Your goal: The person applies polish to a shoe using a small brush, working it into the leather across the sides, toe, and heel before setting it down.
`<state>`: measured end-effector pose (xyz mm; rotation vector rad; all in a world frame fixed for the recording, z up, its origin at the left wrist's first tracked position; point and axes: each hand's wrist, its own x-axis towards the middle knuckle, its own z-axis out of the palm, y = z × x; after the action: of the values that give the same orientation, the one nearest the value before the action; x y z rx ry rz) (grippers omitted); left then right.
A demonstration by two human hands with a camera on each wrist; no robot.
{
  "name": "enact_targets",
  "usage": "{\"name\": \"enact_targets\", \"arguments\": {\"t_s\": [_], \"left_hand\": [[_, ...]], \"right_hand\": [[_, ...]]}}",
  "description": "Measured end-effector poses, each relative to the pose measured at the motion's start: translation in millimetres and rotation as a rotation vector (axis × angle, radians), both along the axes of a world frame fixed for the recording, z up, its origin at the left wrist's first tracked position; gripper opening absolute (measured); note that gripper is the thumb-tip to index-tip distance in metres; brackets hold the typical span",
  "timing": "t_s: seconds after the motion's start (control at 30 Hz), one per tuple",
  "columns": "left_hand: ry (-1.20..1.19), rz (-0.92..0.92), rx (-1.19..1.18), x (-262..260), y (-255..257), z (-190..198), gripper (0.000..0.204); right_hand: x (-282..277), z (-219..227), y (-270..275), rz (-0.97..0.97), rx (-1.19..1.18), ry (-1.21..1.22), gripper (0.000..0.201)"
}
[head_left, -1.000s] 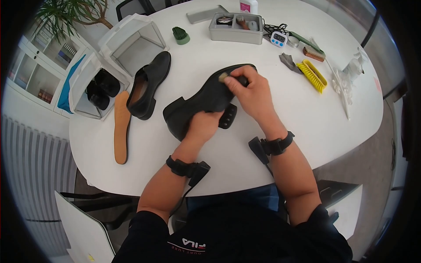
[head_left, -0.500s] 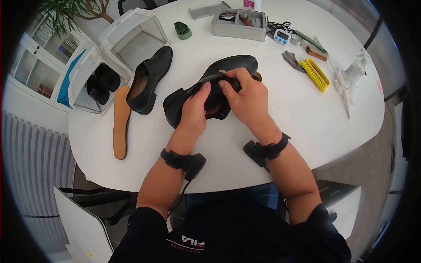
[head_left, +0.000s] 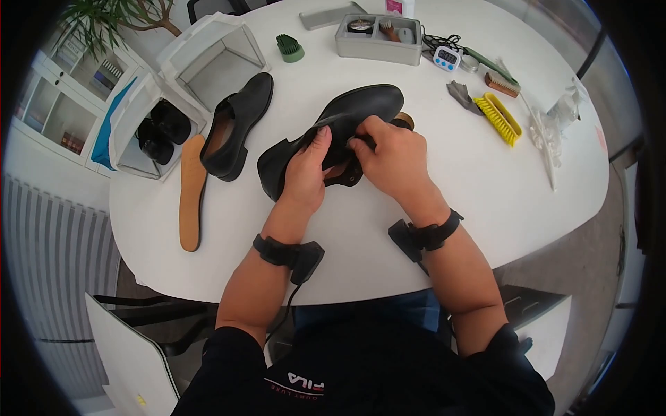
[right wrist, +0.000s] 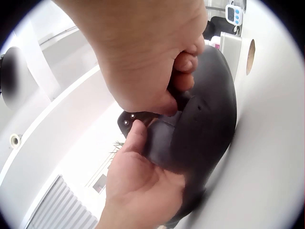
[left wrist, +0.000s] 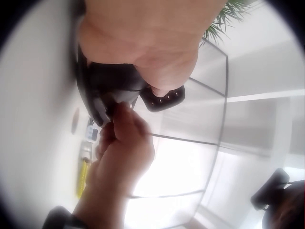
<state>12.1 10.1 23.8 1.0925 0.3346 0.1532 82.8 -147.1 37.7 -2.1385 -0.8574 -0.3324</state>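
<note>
A black leather lace-up shoe (head_left: pixel 364 104) is tilted on its side, toe away, over the middle of the table. My left hand (head_left: pixel 306 173) grips it near the heel, thumb along the upper by the opening. My right hand (head_left: pixel 397 156) bends over the shoe's tongue area with curled fingers pinching a small brush, whose pale tuft is hidden now. In the right wrist view, the fingertips (right wrist: pixel 186 67) sit right against the upper. The eyelet flap (left wrist: pixel 164 99) stands out in the left wrist view. A dark round item with a tan rim (head_left: pixel 404 121) sits behind the right hand.
To the left stand the other black shoe (head_left: pixel 238 128), a tan insole (head_left: pixel 191 194) and white shoe boxes (head_left: pixel 208 55). Across the back are a green brush (head_left: pixel 289 48), a metal tin (head_left: pixel 378 48) and a timer (head_left: pixel 446 58). A yellow brush (head_left: pixel 498 118) lies at right.
The shoe has turned from sole side toward its opening, and the left thumb has moved onto the upper. The right hand has gone from the outer side to the tongue area.
</note>
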Motion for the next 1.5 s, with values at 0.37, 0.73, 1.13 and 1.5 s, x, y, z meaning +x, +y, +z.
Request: {"name": "enact_targets", "arguments": {"t_s": [0.37,0.73,1.13,1.5], "left_hand": [[0.133,0.089,0.306,-1.7,1.1,-27.6,0.037],[-0.041,-0.209,0.916,-14.1,-34.0,-31.3,0.033],[-0.316,-0.245,0.988,-12.8,-39.1,-63.9,0.028],[-0.105,-0.331,1.149,-5.3,-30.0,-58.8,0.027]], "right_hand": [[24.1,8.4,-21.6,-0.252,0.043,0.074,0.022],[-5.1,4.6,-4.5,0.239,0.157,0.065,0.025],[-29.0,12.0,26.1,0.131,0.052,-0.193,0.02],[-52.8,22.3,72.0,0.467,-0.09,-0.242,0.019]]}}
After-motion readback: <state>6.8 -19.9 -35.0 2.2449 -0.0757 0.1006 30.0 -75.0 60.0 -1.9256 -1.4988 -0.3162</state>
